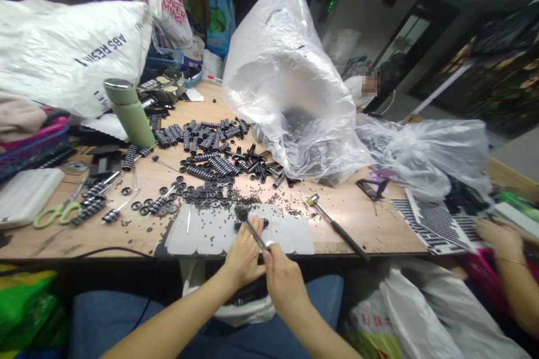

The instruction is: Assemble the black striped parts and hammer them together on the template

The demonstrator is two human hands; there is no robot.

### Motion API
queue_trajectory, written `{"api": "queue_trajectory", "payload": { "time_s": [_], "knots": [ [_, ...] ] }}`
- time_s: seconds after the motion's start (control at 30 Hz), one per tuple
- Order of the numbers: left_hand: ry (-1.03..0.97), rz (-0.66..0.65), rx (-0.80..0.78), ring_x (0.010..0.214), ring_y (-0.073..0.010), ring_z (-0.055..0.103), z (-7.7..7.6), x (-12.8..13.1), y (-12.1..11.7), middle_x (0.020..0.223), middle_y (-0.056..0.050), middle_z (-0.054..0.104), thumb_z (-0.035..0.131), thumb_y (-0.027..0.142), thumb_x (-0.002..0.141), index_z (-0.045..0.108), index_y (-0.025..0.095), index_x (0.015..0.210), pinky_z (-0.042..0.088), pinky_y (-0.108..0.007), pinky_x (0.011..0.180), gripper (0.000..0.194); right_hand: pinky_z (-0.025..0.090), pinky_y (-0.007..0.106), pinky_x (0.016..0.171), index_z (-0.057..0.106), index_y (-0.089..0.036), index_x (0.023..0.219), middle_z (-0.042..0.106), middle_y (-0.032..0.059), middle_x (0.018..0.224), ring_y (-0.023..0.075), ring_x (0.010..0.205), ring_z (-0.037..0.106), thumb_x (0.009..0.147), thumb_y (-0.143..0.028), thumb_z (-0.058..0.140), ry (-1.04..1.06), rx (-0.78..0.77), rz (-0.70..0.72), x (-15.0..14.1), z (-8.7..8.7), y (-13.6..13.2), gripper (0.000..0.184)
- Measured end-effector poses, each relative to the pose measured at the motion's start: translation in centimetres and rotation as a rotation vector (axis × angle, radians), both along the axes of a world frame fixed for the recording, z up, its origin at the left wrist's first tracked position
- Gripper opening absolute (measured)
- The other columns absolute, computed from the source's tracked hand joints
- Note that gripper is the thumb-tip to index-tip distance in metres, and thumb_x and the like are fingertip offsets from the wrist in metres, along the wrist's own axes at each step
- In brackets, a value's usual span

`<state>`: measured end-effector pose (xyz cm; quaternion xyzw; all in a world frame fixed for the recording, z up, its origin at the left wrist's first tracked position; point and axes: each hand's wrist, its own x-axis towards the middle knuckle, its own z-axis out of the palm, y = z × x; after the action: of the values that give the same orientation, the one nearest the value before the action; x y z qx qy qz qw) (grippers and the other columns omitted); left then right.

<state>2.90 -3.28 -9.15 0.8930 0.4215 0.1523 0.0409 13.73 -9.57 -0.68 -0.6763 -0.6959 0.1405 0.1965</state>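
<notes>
My right hand point(283, 274) is wrapped round the handle of a small hammer point(241, 212), its dark head over the near part of the table. Beneath it my left hand point(244, 252) holds a short black cylindrical part point(264, 223) lying crosswise on a pale flat sheet point(290, 234); the hammer hides some of the fingers. Tiny black pieces are strewn on and beyond the sheet. Behind them lie black discs point(215, 193) and a heap of black-and-white ribbed rollers point(221, 164). A second hammer point(332, 221) rests to the right.
A large translucent plastic bag point(290, 67) stands at the table's back. On the left are a green flask point(129, 115), scissors point(63, 210) and a white box point(29, 196). Striped sheets point(433, 219) lie at the right, near another person's hand point(501, 238). Below the edge is a white bag point(246, 314) holding rollers.
</notes>
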Motion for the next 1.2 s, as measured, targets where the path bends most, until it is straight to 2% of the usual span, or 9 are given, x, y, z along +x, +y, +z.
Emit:
{"api": "queue_trajectory", "payload": {
  "time_s": [0.1,0.23,0.37,0.43,0.53,0.7,0.77,0.9,1.2],
  "knots": [
    [-0.022,-0.013,-0.028,0.132,-0.0328,0.01,0.2,-0.2,0.3,0.14,-0.024,0.022,0.042,0.043,0.073,0.022,-0.003,0.133,0.015,-0.046,0.105,0.078,0.03,0.024,0.047,0.049,-0.018,0.078,0.06,0.0053,0.061,0.02,0.052,0.059,0.092,-0.033,0.018,-0.155,-0.108,0.012,-0.6,-1.3,0.5,0.037],
    [-0.072,-0.017,-0.034,0.128,-0.0339,0.02,1.7,-0.1,1.8,0.136,-0.024,0.031,0.047,0.052,0.072,0.029,-0.001,0.131,0.02,-0.047,0.103,0.081,0.033,0.023,0.048,0.046,-0.02,0.079,0.058,0.0023,0.059,0.0175,0.052,0.058,0.092,-0.04,0.014,0.004,0.006,-0.05,0.5,0.8,0.6,0.04],
    [-0.047,0.1,-0.079,0.105,-0.0238,0.049,3.4,0.1,2.2,0.109,-0.015,0.056,0.04,0.018,0.082,0.047,0.009,0.117,0.037,-0.039,0.09,0.037,0.035,0.023,0.049,0.044,-0.022,0.075,0.056,0.0011,0.057,0.0171,0.052,0.056,0.09,-0.048,0.013,0.07,0.097,-0.136,3.0,2.2,1.7,0.043],
    [-0.006,0.093,-0.118,0.09,-0.0206,0.054,4.1,-0.2,1.4,0.095,-0.011,0.059,0.037,0.006,0.079,0.054,0.013,0.108,0.043,-0.034,0.079,0.034,0.035,0.024,0.05,0.043,-0.022,0.074,0.057,0.0018,0.058,0.0188,0.055,0.058,0.09,-0.049,0.013,0.009,0.077,-0.179,4.7,1.1,2.6,0.044],
    [0.009,0.046,-0.166,0.081,-0.0209,0.054,5.6,-1.3,1.5,0.086,-0.008,0.059,0.041,0.016,0.081,0.057,0.018,0.1,0.044,-0.032,0.069,0.025,0.035,0.026,0.05,0.044,-0.022,0.074,0.059,0.0034,0.061,0.0207,0.058,0.06,0.09,-0.047,0.016,-0.123,0.027,-0.222,7.1,-1.8,3.6,0.041],
    [0.053,0.483,-0.035,0.093,-0.0274,0.05,8.5,-5.2,11.5,0.1,-0.02,0.054,0.031,0.008,0.081,0.052,0.008,0.109,0.042,-0.037,0.071,0.035,0.037,0.028,0.055,0.047,-0.021,0.076,0.06,0.0059,0.071,0.021,0.064,0.059,0.091,-0.041,0.025,-0.325,0.07,-0.25,9.8,-5.5,4.2,0.033],
    [0.076,0.474,-0.036,0.097,-0.03,0.048,8.8,-6.7,16.3,0.102,-0.022,0.053,0.032,0.004,0.078,0.058,0.008,0.097,0.04,-0.04,0.074,0.033,0.039,0.031,0.063,0.051,-0.019,0.08,0.06,0.0086,0.077,0.0227,0.074,0.057,0.09,-0.039,0.029,-0.342,0.167,-0.212,10.3,-5.6,5.1,0.031],
    [0.118,0.336,-0.062,0.099,-0.0263,0.047,7.7,-8.0,20.9,0.098,-0.016,0.058,0.039,0.002,0.073,0.061,0.014,0.08,0.036,-0.039,0.082,0.026,0.039,0.036,0.077,0.054,-0.015,0.089,0.059,0.0114,0.086,0.0232,0.085,0.051,0.09,-0.03,0.031,-0.231,0.261,-0.089,9.2,-3.9,9.8,0.028],
    [0.027,0.308,-0.036,0.094,-0.0241,0.052,7.5,-6.7,18.6,0.089,-0.012,0.06,0.049,0.011,0.072,0.052,0.013,0.087,0.035,-0.037,0.084,0.016,0.034,0.034,0.086,0.059,-0.015,0.094,0.06,0.0108,0.099,0.0211,0.1,0.046,0.081,-0.015,0.046,-0.037,0.183,0.179,-0.3,-2.0,25.4,0.018]
  ]
}}
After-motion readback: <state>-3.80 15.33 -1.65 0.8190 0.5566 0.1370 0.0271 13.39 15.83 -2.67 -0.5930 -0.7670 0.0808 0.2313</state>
